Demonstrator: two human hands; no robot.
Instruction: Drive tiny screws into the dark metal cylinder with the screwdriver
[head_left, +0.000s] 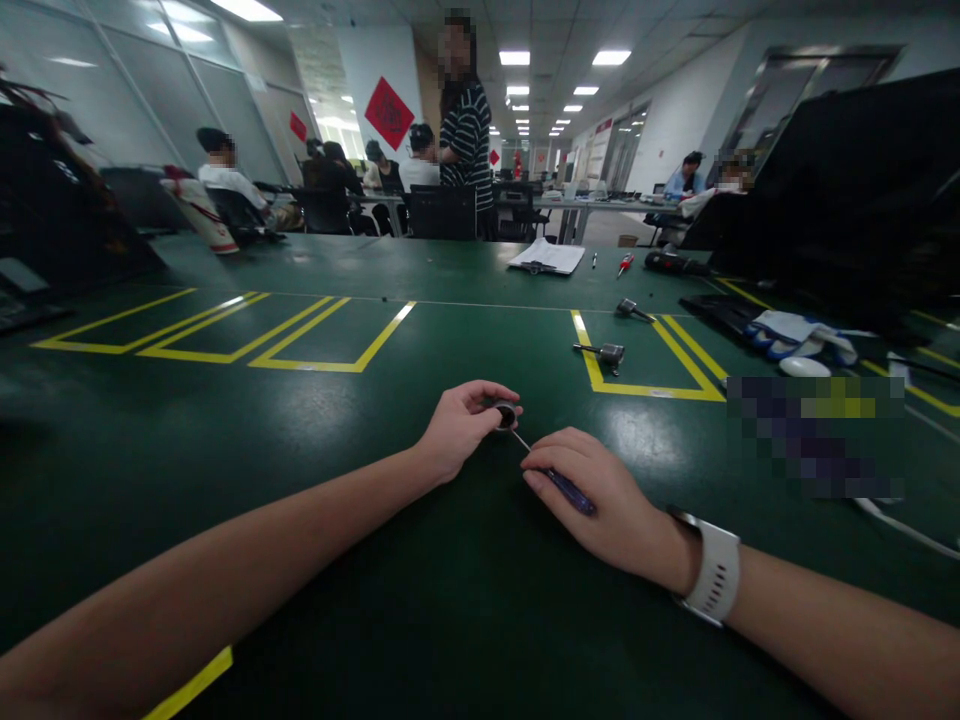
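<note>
My left hand (461,425) is closed around a small, dark, round metal part (507,414) with a hollow opening that faces up toward me. In my right hand (600,490) is a screwdriver with a dark purple handle (571,492), held between thumb and fingers. Its thin shaft (520,439) points up and left, and its tip meets or lies very near the round part's rim; exact contact is too small to tell. Both hands are low over the green table (360,580). A pale watch band circles my right wrist.
Two metal parts with shafts (611,354) (634,310) lie by the right yellow-taped box. Farther back are a clipboard with paper (547,257), a red tool (625,264) and a dark power tool (675,263). Blue-white gloves (799,335) and a white mouse (805,368) are at right. People sit and stand beyond.
</note>
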